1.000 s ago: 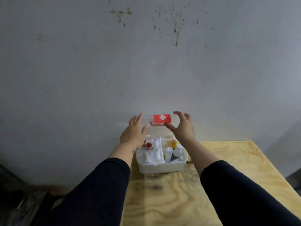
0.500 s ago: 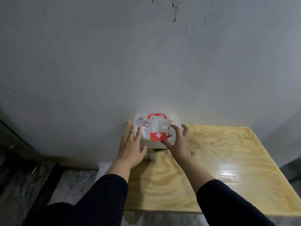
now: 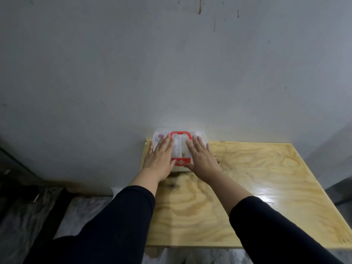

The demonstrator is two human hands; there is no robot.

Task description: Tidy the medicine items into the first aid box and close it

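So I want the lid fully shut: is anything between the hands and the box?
Nothing visible. The left hand and right hand lie flat on the lid of the box, either side of the red handle.

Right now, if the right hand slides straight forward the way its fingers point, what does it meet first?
Probably the grey wall. The right hand lies flat on the first aid box lid, fingers pointing toward the wall just behind the box; the gap there is unclear.

Both hands cover much of the first aid box (image 3: 180, 147) lid — contents blurred, unreadable.
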